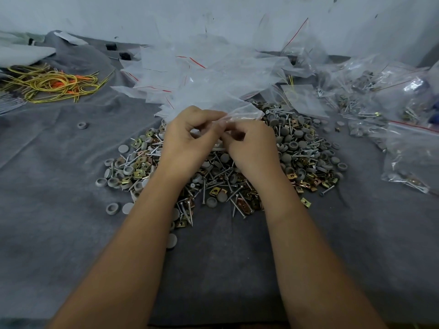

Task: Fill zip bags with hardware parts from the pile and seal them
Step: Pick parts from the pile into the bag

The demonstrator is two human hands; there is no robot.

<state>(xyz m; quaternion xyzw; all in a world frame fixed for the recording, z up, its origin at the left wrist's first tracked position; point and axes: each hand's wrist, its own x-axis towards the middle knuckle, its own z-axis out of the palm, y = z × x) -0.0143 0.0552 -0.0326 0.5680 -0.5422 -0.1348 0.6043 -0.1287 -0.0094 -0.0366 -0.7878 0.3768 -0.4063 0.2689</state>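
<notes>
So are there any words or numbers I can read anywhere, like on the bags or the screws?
None: nothing here carries words or numbers that can be read.
The empty bags show only red zip lines, no print.
The filled bags are clear, with no labels.
The pile of screws, caps and clips is too small to show any marks.

A: What does the work lie on?

B: A desk draped in a soft grey felt-like cloth (71, 233), creased in long folds toward the left and bunched up in a ridge at the far left.

A: And behind it?

B: A pale, whitish-blue painted wall (118, 13), scuffed and flecked with dark marks, mostly toward the right. At the far right edge a darker grey vertical surface (431, 53) meets it.

A: How's the light?

B: Cool, even and diffuse, with only soft shadows in the folds of the cloth.
</notes>
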